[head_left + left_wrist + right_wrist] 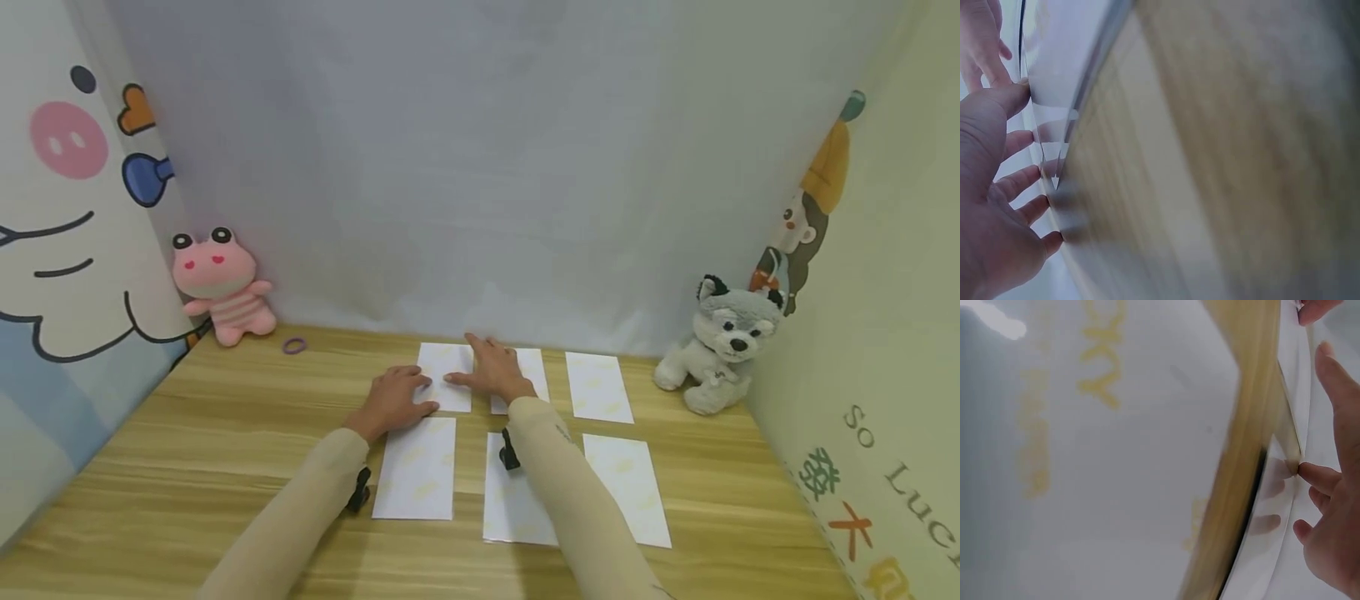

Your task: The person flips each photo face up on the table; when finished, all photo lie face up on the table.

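Observation:
White paper sheets lie in two rows of three on the wooden table. My left hand [393, 398] rests at the left edge of the back-left sheet [452, 402], fingers spread and fingertips down. My right hand [491, 369] reaches over from the other side, its thumb over that sheet and its palm covering part of the back-middle sheet [534, 371]. Neither hand grips anything. In front lie the front-left sheet [415, 471], the front-middle sheet [506, 512], partly under my right sleeve, and the front-right sheet [630, 492]. Faint yellow lettering marks a sheet [1116, 456] in the right wrist view.
The back-right sheet [597, 387] lies near a grey plush dog [723, 346]. At the back left corner sits a pink plush toy [225, 287], with a purple ring [294, 345] beside it. A pale curtain [487, 167] hangs behind the table [247, 433].

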A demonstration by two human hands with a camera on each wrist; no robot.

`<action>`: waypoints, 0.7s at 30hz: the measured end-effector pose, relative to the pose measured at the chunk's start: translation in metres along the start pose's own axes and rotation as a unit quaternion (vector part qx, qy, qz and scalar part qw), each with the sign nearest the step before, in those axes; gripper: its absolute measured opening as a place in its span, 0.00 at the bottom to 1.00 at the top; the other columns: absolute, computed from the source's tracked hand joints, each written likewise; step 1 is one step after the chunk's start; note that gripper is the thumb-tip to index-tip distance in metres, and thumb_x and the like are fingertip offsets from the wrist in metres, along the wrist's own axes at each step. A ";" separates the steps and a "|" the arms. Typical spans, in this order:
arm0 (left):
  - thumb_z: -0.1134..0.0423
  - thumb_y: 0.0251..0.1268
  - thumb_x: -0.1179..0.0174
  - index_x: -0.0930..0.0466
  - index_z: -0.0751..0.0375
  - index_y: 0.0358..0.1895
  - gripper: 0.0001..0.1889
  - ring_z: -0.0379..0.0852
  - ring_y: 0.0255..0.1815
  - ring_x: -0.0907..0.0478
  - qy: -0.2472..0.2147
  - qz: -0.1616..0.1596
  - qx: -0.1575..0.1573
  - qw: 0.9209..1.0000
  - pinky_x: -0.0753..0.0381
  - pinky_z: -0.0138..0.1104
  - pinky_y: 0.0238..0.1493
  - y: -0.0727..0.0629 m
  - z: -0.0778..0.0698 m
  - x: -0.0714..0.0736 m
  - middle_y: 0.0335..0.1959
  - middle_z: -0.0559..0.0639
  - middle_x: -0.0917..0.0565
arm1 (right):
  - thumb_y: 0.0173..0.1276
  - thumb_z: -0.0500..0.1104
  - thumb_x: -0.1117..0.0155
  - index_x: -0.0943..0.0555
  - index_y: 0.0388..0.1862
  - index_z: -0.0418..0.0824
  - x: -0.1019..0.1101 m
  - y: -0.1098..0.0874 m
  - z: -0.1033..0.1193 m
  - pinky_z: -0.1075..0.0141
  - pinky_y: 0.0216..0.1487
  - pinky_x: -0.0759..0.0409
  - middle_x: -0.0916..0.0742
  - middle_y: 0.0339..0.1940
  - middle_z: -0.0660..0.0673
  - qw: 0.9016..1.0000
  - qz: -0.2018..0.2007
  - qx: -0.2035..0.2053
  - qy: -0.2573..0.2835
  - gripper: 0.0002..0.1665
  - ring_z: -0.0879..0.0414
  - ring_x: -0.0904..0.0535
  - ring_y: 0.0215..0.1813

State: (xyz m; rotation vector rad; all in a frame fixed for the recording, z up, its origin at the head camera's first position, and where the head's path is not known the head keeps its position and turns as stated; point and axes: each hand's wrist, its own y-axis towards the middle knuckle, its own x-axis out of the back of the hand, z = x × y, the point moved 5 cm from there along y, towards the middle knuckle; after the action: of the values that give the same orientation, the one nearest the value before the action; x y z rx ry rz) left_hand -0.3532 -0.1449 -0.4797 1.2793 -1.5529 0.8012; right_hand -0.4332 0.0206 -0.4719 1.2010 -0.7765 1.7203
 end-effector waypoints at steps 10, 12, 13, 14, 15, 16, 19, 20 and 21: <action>0.50 0.66 0.36 0.20 0.62 0.61 0.26 0.67 0.73 0.36 -0.009 0.012 0.014 1.000 0.36 0.65 0.67 0.003 -0.003 0.002 0.70 0.65 0.28 | 0.64 0.71 0.39 0.44 0.81 0.46 -0.001 0.007 -0.001 0.42 0.77 0.44 0.31 0.78 0.42 1.000 0.001 -0.007 0.004 0.55 0.42 0.42 0.80; 0.50 0.66 0.36 0.20 0.62 0.61 0.26 0.67 0.73 0.36 -0.008 0.017 0.015 1.000 0.36 0.65 0.67 0.003 -0.003 0.003 0.70 0.65 0.28 | 0.65 0.71 0.39 0.44 0.81 0.46 -0.001 0.008 -0.001 0.42 0.77 0.44 0.31 0.78 0.41 1.000 0.002 -0.008 0.004 0.55 0.42 0.42 0.80; 0.49 0.66 0.36 0.20 0.62 0.61 0.26 0.66 0.73 0.36 -0.006 0.019 0.015 1.000 0.36 0.65 0.67 0.003 -0.003 0.003 0.70 0.65 0.28 | 0.65 0.71 0.39 0.44 0.81 0.46 0.000 0.008 -0.001 0.42 0.77 0.43 0.30 0.77 0.41 1.000 0.001 -0.007 0.005 0.55 0.42 0.42 0.80; 0.49 0.66 0.35 0.20 0.62 0.61 0.26 0.66 0.73 0.35 -0.003 0.017 0.015 1.000 0.35 0.65 0.66 0.003 -0.003 0.003 0.70 0.64 0.28 | 0.65 0.70 0.38 0.44 0.81 0.46 0.000 0.008 0.000 0.42 0.77 0.43 0.30 0.77 0.41 1.000 0.001 -0.007 0.004 0.54 0.41 0.42 0.80; 0.49 0.66 0.35 0.20 0.61 0.61 0.26 0.66 0.72 0.35 0.000 0.016 0.015 1.000 0.34 0.65 0.66 0.003 -0.002 0.003 0.70 0.64 0.28 | 0.65 0.70 0.38 0.44 0.81 0.46 0.000 0.008 0.000 0.42 0.76 0.43 0.30 0.77 0.41 1.000 0.001 -0.006 0.004 0.54 0.41 0.41 0.80; 0.49 0.66 0.35 0.20 0.61 0.61 0.26 0.66 0.72 0.35 0.000 0.016 0.017 1.000 0.34 0.65 0.66 0.004 -0.001 0.002 0.70 0.64 0.28 | 0.64 0.69 0.37 0.44 0.81 0.46 0.000 0.008 0.000 0.42 0.76 0.43 0.30 0.77 0.41 1.000 0.001 -0.006 0.003 0.54 0.42 0.41 0.80; 0.48 0.66 0.35 0.20 0.60 0.61 0.26 0.65 0.72 0.34 0.006 0.014 0.018 1.000 0.33 0.64 0.65 0.005 0.000 0.000 0.70 0.63 0.27 | 0.63 0.68 0.34 0.44 0.81 0.46 -0.001 0.010 0.000 0.42 0.75 0.41 0.30 0.77 0.40 1.000 -0.002 -0.006 0.000 0.56 0.41 0.39 0.79; 0.48 0.66 0.35 0.19 0.60 0.60 0.26 0.65 0.72 0.34 0.006 0.014 0.019 1.000 0.33 0.64 0.65 0.005 0.000 0.000 0.70 0.62 0.27 | 0.62 0.68 0.33 0.44 0.81 0.46 -0.001 0.011 -0.001 0.42 0.75 0.40 0.29 0.76 0.40 1.000 -0.003 -0.005 -0.002 0.56 0.41 0.39 0.79; 0.48 0.66 0.35 0.19 0.60 0.61 0.26 0.65 0.72 0.34 0.006 0.015 0.019 1.000 0.33 0.64 0.65 0.006 0.001 0.000 0.70 0.62 0.27 | 0.62 0.67 0.32 0.44 0.81 0.46 -0.002 0.012 -0.001 0.42 0.74 0.38 0.29 0.76 0.39 1.000 -0.006 -0.004 -0.003 0.56 0.41 0.37 0.78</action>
State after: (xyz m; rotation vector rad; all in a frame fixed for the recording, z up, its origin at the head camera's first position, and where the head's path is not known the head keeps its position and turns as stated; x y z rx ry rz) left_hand -0.3589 -0.1439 -0.4799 1.2795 -1.5570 0.8605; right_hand -0.4439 0.0161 -0.4741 1.2025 -0.7778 1.7039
